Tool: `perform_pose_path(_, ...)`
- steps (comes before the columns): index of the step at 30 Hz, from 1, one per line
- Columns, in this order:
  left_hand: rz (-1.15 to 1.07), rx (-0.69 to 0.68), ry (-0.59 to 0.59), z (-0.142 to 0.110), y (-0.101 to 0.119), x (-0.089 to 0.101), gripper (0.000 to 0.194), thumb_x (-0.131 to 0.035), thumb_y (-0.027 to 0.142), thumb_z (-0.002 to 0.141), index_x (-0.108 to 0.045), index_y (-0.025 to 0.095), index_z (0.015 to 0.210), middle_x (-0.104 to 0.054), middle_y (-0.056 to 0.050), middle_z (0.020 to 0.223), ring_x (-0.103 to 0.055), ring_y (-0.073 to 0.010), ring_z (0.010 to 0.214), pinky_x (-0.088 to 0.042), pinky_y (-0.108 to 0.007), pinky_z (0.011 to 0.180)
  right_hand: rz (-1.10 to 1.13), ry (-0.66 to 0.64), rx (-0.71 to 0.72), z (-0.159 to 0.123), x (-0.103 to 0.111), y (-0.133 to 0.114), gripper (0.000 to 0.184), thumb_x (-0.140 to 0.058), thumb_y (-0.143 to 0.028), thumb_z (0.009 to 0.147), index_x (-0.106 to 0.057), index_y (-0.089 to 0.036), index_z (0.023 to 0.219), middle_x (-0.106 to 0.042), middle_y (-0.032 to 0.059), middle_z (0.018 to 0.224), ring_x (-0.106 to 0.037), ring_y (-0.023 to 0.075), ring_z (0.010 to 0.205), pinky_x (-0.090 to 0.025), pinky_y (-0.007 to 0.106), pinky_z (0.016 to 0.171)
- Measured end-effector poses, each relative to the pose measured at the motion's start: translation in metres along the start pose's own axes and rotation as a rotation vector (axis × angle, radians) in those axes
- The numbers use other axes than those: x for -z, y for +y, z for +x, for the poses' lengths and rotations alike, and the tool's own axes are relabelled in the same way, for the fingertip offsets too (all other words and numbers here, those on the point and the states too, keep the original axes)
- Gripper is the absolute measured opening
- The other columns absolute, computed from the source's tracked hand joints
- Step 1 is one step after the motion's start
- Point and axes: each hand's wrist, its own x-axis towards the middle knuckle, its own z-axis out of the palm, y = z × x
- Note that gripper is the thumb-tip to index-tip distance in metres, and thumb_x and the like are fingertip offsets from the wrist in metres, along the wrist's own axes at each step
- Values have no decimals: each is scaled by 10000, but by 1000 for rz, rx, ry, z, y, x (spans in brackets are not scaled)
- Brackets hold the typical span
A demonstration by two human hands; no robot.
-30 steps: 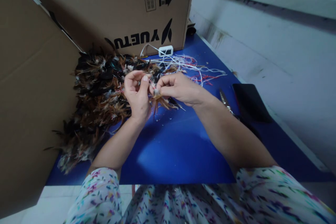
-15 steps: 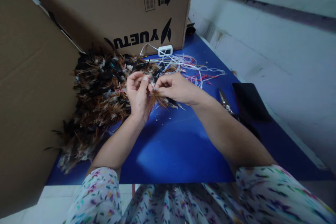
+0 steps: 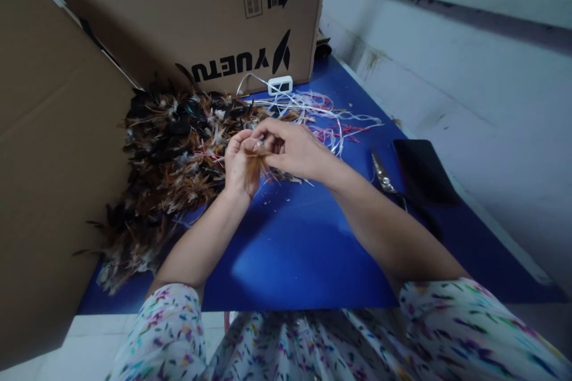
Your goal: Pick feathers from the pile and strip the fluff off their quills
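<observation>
My left hand (image 3: 239, 168) and my right hand (image 3: 297, 147) meet over the blue table (image 3: 295, 256). Between them is a small tuft of brown feathers (image 3: 257, 165), its tips hanging down in front of the left palm. The right thumb and fingers are closed on the tuft's upper end. Curled fingers of my left hand are at the same spot, and the right hand partly hides them. A large heap of brown and black feather bunches (image 3: 174, 149) lies just left of and behind my hands, with bits of red string in it.
White and red strings (image 3: 335, 116) lie beyond my right hand, near a small white device (image 3: 280, 85). To the right are scissors (image 3: 382, 172) and a dark flat tablet-like object (image 3: 424, 171). Large cardboard boxes (image 3: 250, 30) stand behind and at the left; a wall (image 3: 447, 83) runs along the right.
My left hand has shifted slightly right and its thumb has gone from clear view. The right fingers have come over the left fingertips. The feather tuft now hangs across the left palm.
</observation>
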Motion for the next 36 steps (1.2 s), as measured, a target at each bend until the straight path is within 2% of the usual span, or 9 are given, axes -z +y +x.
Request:
perform_pose_path(3, 19, 25, -21, 1, -1, 0, 442, -869, 341, 613, -544, 191, 871, -599, 45, 706, -590, -82, 615, -470, -227, 637, -67, -22, 107, 0, 1, -1, 328, -539, -65, 703, -711, -195, 951, -648, -6, 816, -532, 121, 716, -382, 269, 703)
perform_pose_path(6, 27, 26, -17, 2, -1, 1, 432, -848, 398, 649, -531, 194, 861, -590, 42, 716, -589, -78, 616, -467, -213, 601, -116, -6, 133, 1, 0, -1, 210, -557, -81, 724, -702, -190, 830, -633, 10, 805, -539, 141, 754, -386, 287, 734)
perform_pose_path(9, 77, 34, -74, 2, 1, 3, 381, -841, 348, 672, -552, 186, 859, -584, 40, 702, -524, -54, 533, -407, -192, 497, -40, 30, 69, 2, 1, 2, 78, -603, -123, 741, -648, -186, 733, -626, -1, 759, -530, 135, 728, -387, 285, 714)
perform_pose_path(12, 158, 51, -102, -1, 4, 2, 315, -815, 323, 718, -576, 198, 881, -512, 68, 603, -450, -48, 446, -325, -186, 413, 74, 105, -51, 4, 6, 6, 25, -651, -182, 759, -641, -182, 736, -604, -13, 693, -512, 125, 670, -390, 283, 659)
perform_pose_path(15, 225, 10, -100, -7, 6, -2, 282, -790, 374, 760, -607, 220, 911, -493, 73, 574, -457, -58, 425, -325, -189, 397, 205, 173, -156, 7, 13, 9, 102, -687, -227, 775, -623, -177, 711, -600, 0, 672, -514, 123, 634, -411, 287, 621)
perform_pose_path(21, 355, -105, -222, -14, 3, -6, 357, -788, 508, 757, -671, 206, 906, -657, 7, 746, -488, -59, 429, -341, -205, 396, 349, 196, -230, 10, 22, 11, 215, -733, -286, 781, -599, -173, 656, -580, 4, 628, -500, 108, 590, -416, 278, 573)
perform_pose_path(28, 394, -121, -275, -14, 0, -5, 389, -823, 519, 706, -673, 181, 827, -638, 14, 665, -483, -64, 420, -340, -204, 382, 332, 186, -235, 10, 21, 13, 257, -761, -298, 766, -581, -177, 626, -541, -21, 592, -466, 91, 577, -381, 259, 545)
perform_pose_path(32, 398, -111, -263, -13, 0, -4, 399, -822, 535, 694, -668, 186, 810, -640, 19, 662, -487, -62, 422, -346, -203, 374, 404, 180, -244, 11, 25, 11, 321, -745, -417, 810, -568, -190, 668, -569, -10, 618, -489, 88, 571, -406, 248, 536)
perform_pose_path(36, 374, -63, -244, -14, -2, -3, 353, -826, 480, 706, -651, 188, 800, -638, 21, 662, -494, -57, 421, -343, -196, 376, 406, 281, -245, 12, 35, 9, 393, -689, -554, 849, -569, -201, 724, -579, -6, 654, -495, 80, 570, -406, 230, 526)
